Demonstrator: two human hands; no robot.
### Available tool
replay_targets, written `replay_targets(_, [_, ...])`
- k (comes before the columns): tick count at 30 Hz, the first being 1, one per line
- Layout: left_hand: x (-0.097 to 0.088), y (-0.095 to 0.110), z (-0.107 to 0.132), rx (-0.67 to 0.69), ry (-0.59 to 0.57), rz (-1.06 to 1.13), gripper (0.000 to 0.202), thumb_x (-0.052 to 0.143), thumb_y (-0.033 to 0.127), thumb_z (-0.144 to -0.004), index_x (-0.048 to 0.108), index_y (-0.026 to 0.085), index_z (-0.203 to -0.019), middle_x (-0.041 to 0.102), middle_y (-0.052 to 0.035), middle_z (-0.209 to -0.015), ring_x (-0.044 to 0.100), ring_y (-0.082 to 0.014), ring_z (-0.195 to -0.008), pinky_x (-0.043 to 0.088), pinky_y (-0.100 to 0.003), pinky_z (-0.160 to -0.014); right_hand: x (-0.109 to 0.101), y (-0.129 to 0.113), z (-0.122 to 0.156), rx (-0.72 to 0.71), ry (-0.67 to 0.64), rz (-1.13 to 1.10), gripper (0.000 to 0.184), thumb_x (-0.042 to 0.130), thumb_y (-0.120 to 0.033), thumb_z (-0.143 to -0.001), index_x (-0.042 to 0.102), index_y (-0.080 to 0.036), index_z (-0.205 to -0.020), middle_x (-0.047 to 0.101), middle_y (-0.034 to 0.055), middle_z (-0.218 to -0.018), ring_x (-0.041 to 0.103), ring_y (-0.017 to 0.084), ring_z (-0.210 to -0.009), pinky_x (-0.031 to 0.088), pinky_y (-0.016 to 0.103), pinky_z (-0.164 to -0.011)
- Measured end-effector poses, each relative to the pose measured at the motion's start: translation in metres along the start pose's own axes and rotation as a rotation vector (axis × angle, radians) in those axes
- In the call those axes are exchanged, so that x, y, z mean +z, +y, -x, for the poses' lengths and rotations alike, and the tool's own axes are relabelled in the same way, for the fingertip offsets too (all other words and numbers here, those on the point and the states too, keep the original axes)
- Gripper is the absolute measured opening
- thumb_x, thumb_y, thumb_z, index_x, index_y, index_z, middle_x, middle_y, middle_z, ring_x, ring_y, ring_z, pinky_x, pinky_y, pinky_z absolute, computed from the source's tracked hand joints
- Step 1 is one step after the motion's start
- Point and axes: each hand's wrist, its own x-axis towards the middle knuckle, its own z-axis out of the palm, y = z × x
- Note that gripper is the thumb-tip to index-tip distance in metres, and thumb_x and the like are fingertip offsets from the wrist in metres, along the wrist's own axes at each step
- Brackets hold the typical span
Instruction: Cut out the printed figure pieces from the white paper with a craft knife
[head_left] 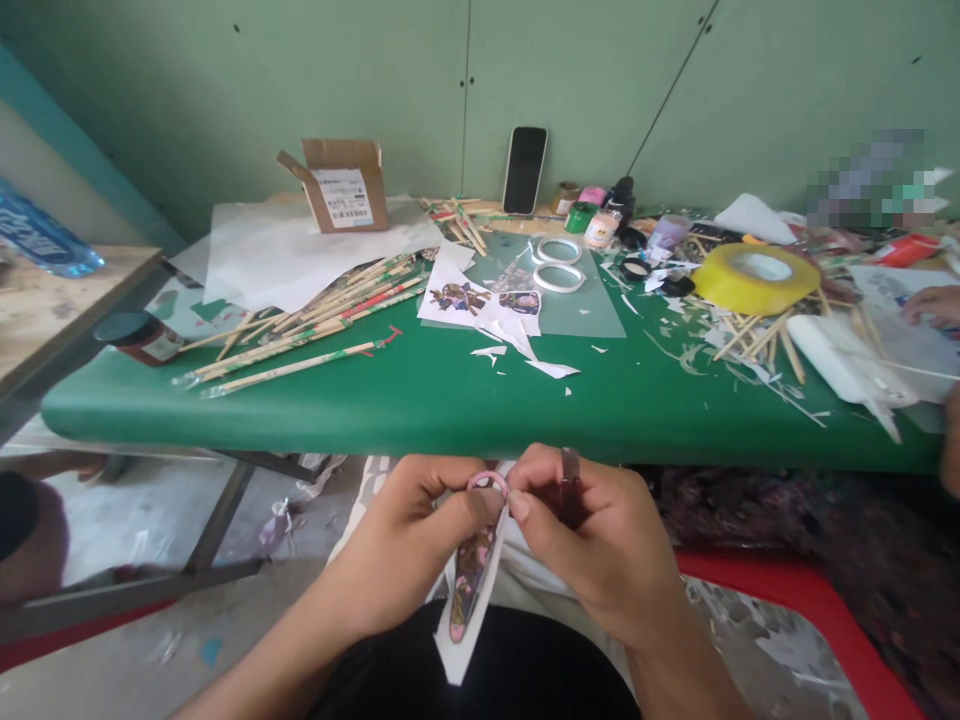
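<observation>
Just in front of the table edge, my left hand [427, 535] pinches a narrow printed paper piece [471, 570] between thumb and fingers. It has a dark and pink pattern, a pink ring shape at its top and a white margin that tapers to a point below. My right hand [596, 525] is closed, thumb and index fingertip together at the upper right edge of the same paper. Around a right finger sits a dark, see-through loop [571, 485]; what it belongs to is hidden. On the table ahead lie printed paper sheets [459, 295] and white paper scraps [551, 368].
Wooden sticks [322, 320] lie left on the green table cover [450, 400], near a dark-lidded jar [139, 337]. A cardboard box [345, 185] and phone [525, 170] stand behind. Rightward are white tape rings [559, 278], yellow tape [754, 278], a white glue gun [847, 365] and another person's hand [934, 307].
</observation>
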Motion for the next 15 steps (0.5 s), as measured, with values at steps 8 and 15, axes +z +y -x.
replay_targets(8, [0.0017, -0.0046, -0.0038, 0.01, -0.025, 0.069, 0.039, 0.053, 0.038, -0.086, 0.046, 0.018, -0.054, 0.042, 0.0043, -0.049, 0.034, -0.0074, -0.048, 0.029, -0.023, -0.048, -0.001, 0.002, 0.0015, -0.007, -0.024, -0.1, 0.014, 0.058, -0.024, -0.081, 0.062, -0.022, -0.068, 0.049, -0.0054, -0.057, 0.042, 0.008, -0.051, 0.033, 0.021, -0.046])
replay_targets(15, [0.0019, -0.0049, -0.0007, 0.013, 0.021, 0.015, 0.041, 0.054, 0.041, -0.088, 0.046, 0.018, -0.056, 0.046, 0.0038, -0.051, 0.039, -0.0072, -0.048, 0.031, -0.021, -0.047, -0.0031, 0.0027, 0.0058, 0.013, -0.033, -0.117, 0.019, 0.056, -0.033, -0.09, 0.063, -0.023, -0.076, 0.049, -0.0044, -0.06, 0.041, 0.009, -0.054, 0.031, 0.022, -0.047])
